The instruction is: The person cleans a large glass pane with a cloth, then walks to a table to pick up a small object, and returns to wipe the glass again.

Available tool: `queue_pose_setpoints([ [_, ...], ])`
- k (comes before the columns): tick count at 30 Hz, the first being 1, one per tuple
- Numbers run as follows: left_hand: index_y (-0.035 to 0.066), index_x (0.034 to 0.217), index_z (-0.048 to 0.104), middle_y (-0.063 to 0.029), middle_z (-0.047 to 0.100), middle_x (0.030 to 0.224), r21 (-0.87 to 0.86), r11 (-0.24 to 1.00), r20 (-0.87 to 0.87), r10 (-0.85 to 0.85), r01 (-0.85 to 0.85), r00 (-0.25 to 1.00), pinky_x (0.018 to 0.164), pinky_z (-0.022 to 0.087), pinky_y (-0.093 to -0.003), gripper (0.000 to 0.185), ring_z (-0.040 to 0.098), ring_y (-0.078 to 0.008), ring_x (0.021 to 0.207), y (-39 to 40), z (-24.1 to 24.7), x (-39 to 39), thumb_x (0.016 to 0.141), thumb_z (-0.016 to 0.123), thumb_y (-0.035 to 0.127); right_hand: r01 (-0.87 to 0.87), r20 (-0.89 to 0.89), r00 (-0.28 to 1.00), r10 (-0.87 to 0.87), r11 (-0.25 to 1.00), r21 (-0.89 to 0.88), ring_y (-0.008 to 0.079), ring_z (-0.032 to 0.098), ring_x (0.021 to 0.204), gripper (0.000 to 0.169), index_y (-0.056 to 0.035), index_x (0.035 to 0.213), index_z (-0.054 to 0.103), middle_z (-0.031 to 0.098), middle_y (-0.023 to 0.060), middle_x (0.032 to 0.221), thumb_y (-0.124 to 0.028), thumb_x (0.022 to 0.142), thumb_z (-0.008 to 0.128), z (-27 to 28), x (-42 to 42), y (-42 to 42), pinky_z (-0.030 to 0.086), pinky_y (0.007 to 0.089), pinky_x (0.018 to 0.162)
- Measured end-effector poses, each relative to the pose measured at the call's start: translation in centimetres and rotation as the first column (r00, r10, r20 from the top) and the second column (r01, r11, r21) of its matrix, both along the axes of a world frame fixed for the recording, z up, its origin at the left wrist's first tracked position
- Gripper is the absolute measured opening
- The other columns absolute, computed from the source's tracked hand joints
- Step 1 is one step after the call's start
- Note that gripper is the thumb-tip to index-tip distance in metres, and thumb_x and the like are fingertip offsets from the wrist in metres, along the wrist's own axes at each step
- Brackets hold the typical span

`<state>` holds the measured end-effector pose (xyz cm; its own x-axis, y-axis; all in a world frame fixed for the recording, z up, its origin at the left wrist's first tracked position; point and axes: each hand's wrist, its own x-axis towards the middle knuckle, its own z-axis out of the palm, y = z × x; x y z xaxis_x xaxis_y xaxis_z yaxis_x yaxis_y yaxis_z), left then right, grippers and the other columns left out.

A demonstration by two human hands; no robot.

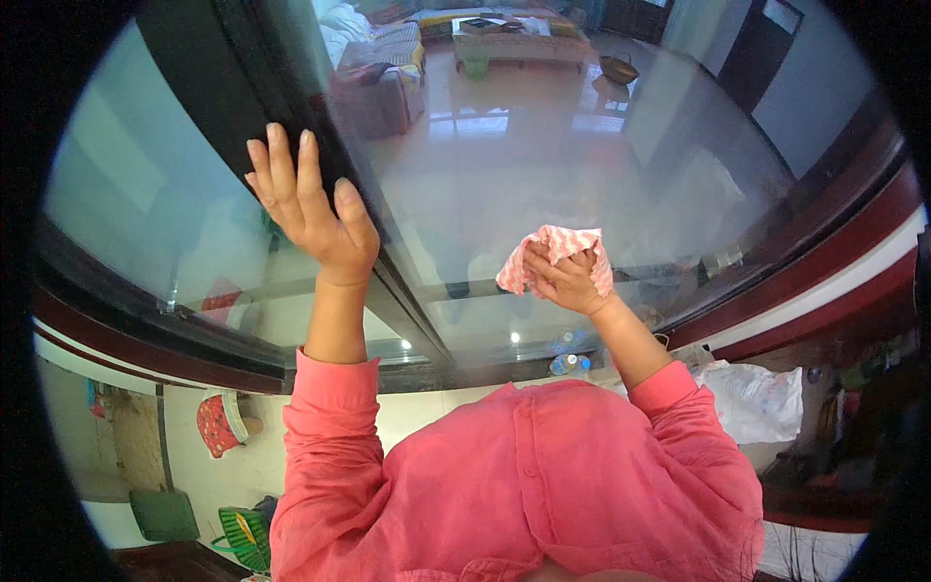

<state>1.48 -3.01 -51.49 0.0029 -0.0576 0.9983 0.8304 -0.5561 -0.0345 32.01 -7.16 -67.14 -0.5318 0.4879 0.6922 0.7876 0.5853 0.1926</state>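
Note:
In front of me stands a glass door or window panel [494,189] with dark framing. My left hand [313,204] rests flat with fingers spread against the black upright frame [240,73] at the panel's left side and holds nothing. Lower on the glass, my right hand [571,280] grips a pink and white patterned cloth [567,238] and presses it toward the pane. The cloth is bunched over the fingertips, so part of the fingers is hidden. The glass around it looks hazy and carries reflections.
Plastic bottles [569,364] stand at the foot of the glass. A white plastic bag [756,400] lies to the right. On the left are a red patterned bag-like item [218,425], a green basket [246,537] and a dark green stool-like object [164,515]. Furniture shows beyond the glass.

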Motion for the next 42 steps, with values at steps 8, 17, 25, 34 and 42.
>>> queue_pose_setpoints([
  [8, -0.006, 0.134, 0.046, -0.0232, 0.039, 0.145, -0.005, 0.999, -0.045, 0.039, -0.039, 0.998, 0.115, 0.015, -0.0523, 0.048, 0.029, -0.0408, 0.139, -0.7, 0.2, -0.6, 0.092, 0.04, 0.017, 0.476, -0.459, 0.839, -0.292, 0.803, 0.358, 0.0326, 0.023, 0.142, 0.071, -0.0124, 0.151, 0.023, 0.024, 0.0144, 0.154, -0.045, 0.092, 0.048, 7.6, 10.5, 1.5, 0.014, 0.0488, 0.115],
  [17, -0.008, 0.135, 0.043, -0.0223, 0.038, 0.146, -0.003, 0.999, -0.03, 0.049, -0.049, 0.998, 0.115, 0.017, -0.0507, 0.051, 0.03, -0.0394, 0.139, -0.5, 0.3, 0.3, 0.094, 0.039, 0.02, 0.646, -0.971, 0.123, -0.203, 0.76, -0.078, 0.0239, 0.034, 0.125, 0.05, -0.0017, 0.134, 0.04, 0.031, 0.0153, 0.14, -0.031, 0.094, 0.044, 4.0, 29.0, 5.5, 0.028, 0.0343, 0.103],
  [25, -0.006, 0.137, 0.043, -0.0216, 0.039, 0.146, -0.011, 0.999, -0.055, 0.047, -0.047, 0.997, 0.115, 0.018, -0.0499, 0.049, 0.029, -0.0399, 0.139, -0.6, 0.5, 0.5, 0.096, 0.037, 0.021, 0.55, -0.832, 0.387, -0.396, 0.824, -0.136, 0.0331, -0.002, 0.147, 0.087, -0.0012, 0.15, 0.019, 0.005, 0.0184, 0.159, -0.052, 0.086, 0.051, -8.5, 10.7, 3.8, -0.001, 0.0501, 0.116],
  [34, -0.008, 0.134, 0.045, -0.0231, 0.04, 0.144, 0.024, 0.999, -0.048, 0.033, -0.032, 0.998, 0.113, 0.019, -0.054, 0.048, 0.03, -0.0411, 0.138, -0.2, 0.4, 0.1, 0.095, 0.039, 0.02, 0.64, -0.795, 0.519, -0.315, 0.76, 0.116, 0.0356, 0.008, 0.146, 0.065, 0.006, 0.147, 0.02, 0.013, 0.0218, 0.156, -0.025, 0.094, 0.04, 3.7, 10.4, 0.2, 0.002, 0.0455, 0.118],
  [42, -0.007, 0.133, 0.047, -0.0219, 0.039, 0.145, -0.015, 0.997, -0.027, 0.077, -0.078, 0.997, 0.114, 0.017, -0.0523, 0.048, 0.032, -0.0404, 0.138, -0.3, 0.4, 0.5, 0.095, 0.039, 0.021, 0.728, -0.981, 0.186, -0.057, 0.679, 0.099, 0.0341, 0.018, 0.143, 0.06, 0.0039, 0.14, 0.031, 0.024, 0.0219, 0.152, -0.028, 0.091, 0.042, 3.5, 22.6, 2.4, 0.01, 0.0452, 0.118],
])
